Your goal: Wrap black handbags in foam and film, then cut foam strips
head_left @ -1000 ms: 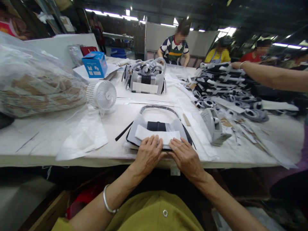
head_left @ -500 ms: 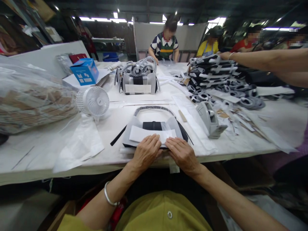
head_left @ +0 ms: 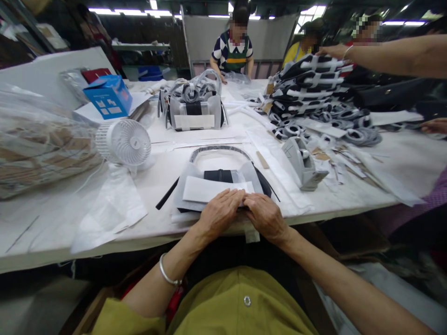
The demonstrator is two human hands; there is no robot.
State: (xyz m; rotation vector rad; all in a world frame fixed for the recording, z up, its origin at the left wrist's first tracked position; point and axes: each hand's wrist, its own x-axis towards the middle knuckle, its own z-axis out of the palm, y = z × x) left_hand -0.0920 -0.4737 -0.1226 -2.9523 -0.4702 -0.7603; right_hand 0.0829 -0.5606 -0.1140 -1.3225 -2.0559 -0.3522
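Observation:
A grey and black bag piece (head_left: pixel 223 179) with a curved grey handle lies at the near edge of the white table (head_left: pixel 63 218). A white paper strip (head_left: pixel 206 190) covers its front. My left hand (head_left: pixel 220 215) and my right hand (head_left: pixel 263 216) lie side by side on the near edge of that strip, fingers stretched flat and pressing down, fingertips touching. A silver bangle sits on my left wrist.
A small white fan (head_left: pixel 124 142) and a blue box (head_left: pixel 108 97) stand at the left, beside a big plastic bag (head_left: pixel 38 139). A grey tape dispenser (head_left: pixel 303 163) stands at the right. Finished pieces (head_left: pixel 193 104) and stacked parts (head_left: pixel 310 88) lie farther back. Co-workers sit opposite; another person's arm (head_left: pixel 391 56) reaches in.
My hands have drawn closer together on the paper strip until the fingertips meet. The view has shifted a little; the other person's arm at the right has risen.

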